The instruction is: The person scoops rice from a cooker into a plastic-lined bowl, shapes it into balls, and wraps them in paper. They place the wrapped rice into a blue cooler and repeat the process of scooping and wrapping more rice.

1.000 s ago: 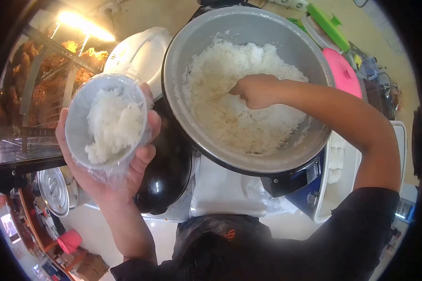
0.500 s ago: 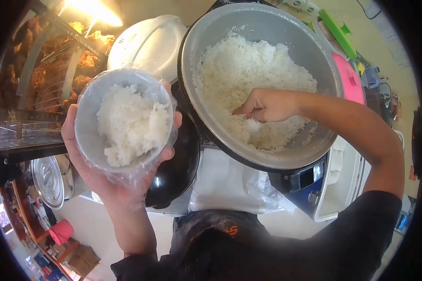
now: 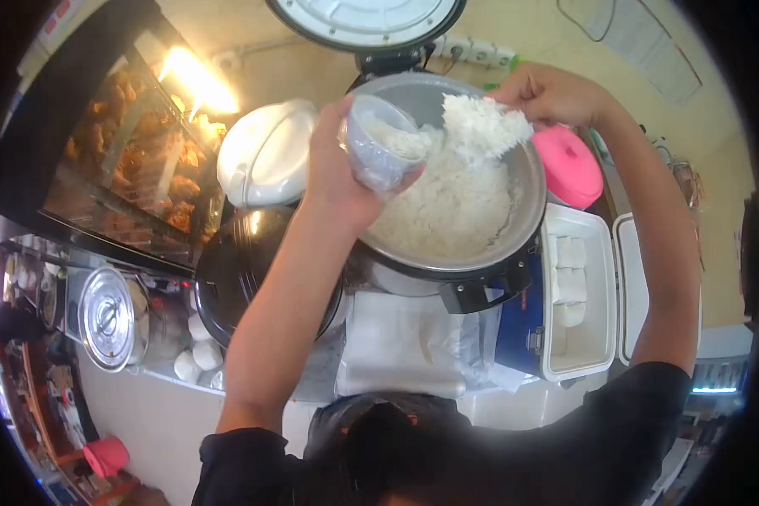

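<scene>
My left hand (image 3: pixel 346 173) holds a small plastic-lined bowl (image 3: pixel 371 156), tilted to the right, with white rice (image 3: pixel 401 142) inside. My right hand (image 3: pixel 557 94) is closed above the far right rim of a big round cooker pot (image 3: pixel 455 261). A large clump of rice (image 3: pixel 483 126) hangs in the air just left of that hand. The scoop under the clump is hidden by the rice. More rice (image 3: pixel 447 211) lies in the pot below both hands.
An open cooler box (image 3: pixel 594 346) with white wrapped bundles stands right of the pot, near a pink lid (image 3: pixel 567 164). On the left are a black round lid (image 3: pixel 228 278), a white lidded container (image 3: pixel 270 152) and a lit food cabinet (image 3: pixel 114 152).
My right hand has risen out of the pot with a clump of rice. The bowl in my left hand has moved right and forward over the pot and tilted. The view has shifted, showing the raised cooker lid.
</scene>
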`<state>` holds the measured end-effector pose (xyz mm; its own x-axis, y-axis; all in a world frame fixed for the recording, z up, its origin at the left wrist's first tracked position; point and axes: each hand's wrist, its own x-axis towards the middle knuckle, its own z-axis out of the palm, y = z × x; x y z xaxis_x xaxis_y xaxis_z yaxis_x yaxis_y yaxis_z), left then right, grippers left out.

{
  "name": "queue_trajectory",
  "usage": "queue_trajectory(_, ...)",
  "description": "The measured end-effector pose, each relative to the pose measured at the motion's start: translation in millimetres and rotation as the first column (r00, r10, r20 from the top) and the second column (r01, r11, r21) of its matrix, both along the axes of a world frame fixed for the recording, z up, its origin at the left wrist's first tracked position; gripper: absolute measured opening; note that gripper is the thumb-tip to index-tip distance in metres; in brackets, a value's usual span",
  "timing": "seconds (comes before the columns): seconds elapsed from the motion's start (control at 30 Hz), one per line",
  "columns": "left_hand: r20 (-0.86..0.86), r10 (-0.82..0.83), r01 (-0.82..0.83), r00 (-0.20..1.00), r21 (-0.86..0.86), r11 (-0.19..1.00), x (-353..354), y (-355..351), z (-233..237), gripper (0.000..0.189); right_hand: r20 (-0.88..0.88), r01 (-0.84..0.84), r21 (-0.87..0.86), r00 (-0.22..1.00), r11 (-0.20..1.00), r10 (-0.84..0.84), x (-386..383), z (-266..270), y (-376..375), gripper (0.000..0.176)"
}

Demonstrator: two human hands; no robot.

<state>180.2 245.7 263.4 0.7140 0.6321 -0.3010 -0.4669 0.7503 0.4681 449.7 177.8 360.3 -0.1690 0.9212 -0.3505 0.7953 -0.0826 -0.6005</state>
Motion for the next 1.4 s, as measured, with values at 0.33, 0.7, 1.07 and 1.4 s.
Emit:
queue_trajectory(0.33,0.124,-0.01,0.028,0.992,-0.138,0.99,36.3,-16.9,-19.3,0.046,0.683,-0.244,0.345,0.728,0.906,-0.064,-130.3,-35.4,-53.3,0.074)
queue_trajectory(0.7,0.219,-0.054,0.065,0.974,-0.045,0.997,22.8,-29.1,3.2,0.047,0.751,-0.393,0.487,0.645,0.78,-0.144,-112.1,7.0,-68.3,0.066)
queue_trajectory(1.07,0.197,-0.015,0.036,0.98,-0.106,0.994,15.3,-32.7,3.5,0.046,0.593,-0.208,0.544,0.781,0.813,-0.197,-116.9,-28.5,-58.9,0.048)
queue_trajectory(1.4,0.25,0.043,-0.073,0.967,0.113,0.991,39.6,-31.5,-16.9,0.04,0.461,0.05,0.391,0.853,0.919,-0.243,-166.8,-18.0,-73.1,0.055)
